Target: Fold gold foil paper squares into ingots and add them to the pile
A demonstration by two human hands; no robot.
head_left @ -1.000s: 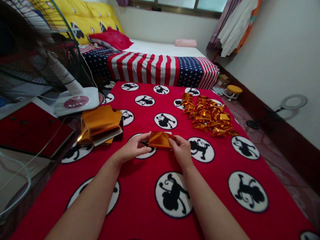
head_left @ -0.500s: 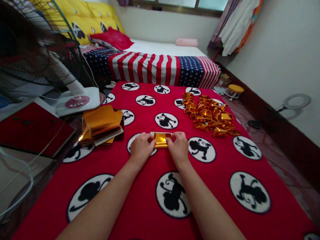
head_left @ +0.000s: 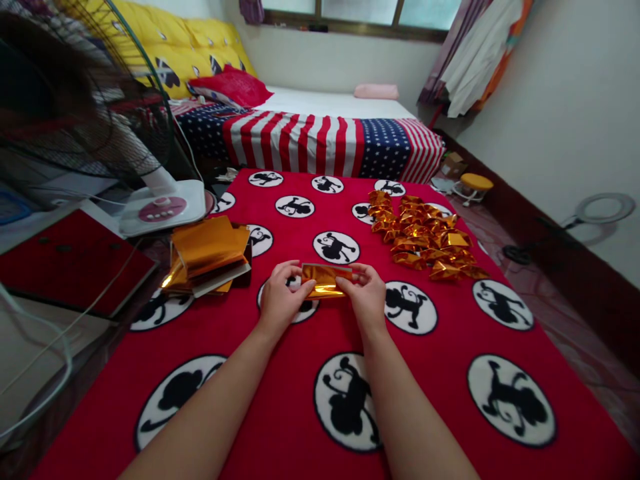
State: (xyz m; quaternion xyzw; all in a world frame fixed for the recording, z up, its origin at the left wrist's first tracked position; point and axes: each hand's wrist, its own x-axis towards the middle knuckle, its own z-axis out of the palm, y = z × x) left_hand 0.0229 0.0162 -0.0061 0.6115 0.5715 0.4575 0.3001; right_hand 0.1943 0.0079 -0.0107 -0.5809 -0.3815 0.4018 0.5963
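Observation:
A strip of shiny gold foil paper (head_left: pixel 327 280), folded along its length, lies in front of me between both hands. My left hand (head_left: pixel 284 297) pinches its left end, thumb on the near side. At the right end, my right hand (head_left: pixel 367 293) grips the paper between thumb and fingers. Off to the left is a stack of flat gold foil sheets (head_left: pixel 210 250), some showing pale undersides. To the right sits a pile of folded gold foil pieces (head_left: pixel 425 233), pointed and boat-like in shape.
A red cloth with monkey prints (head_left: pixel 260 427) covers the table. On the left stand a fan (head_left: pixel 163 207) and a dark red board (head_left: pixel 75 260). Beyond the table is a bed with a striped and starred cover (head_left: pixel 300 140). A yellow stool (head_left: pixel 477 181) is at the far right.
The foil strip now shows wider and flatter between my hands, which have moved slightly apart. My fingers have shifted outward on its ends. The whole view has tilted a little.

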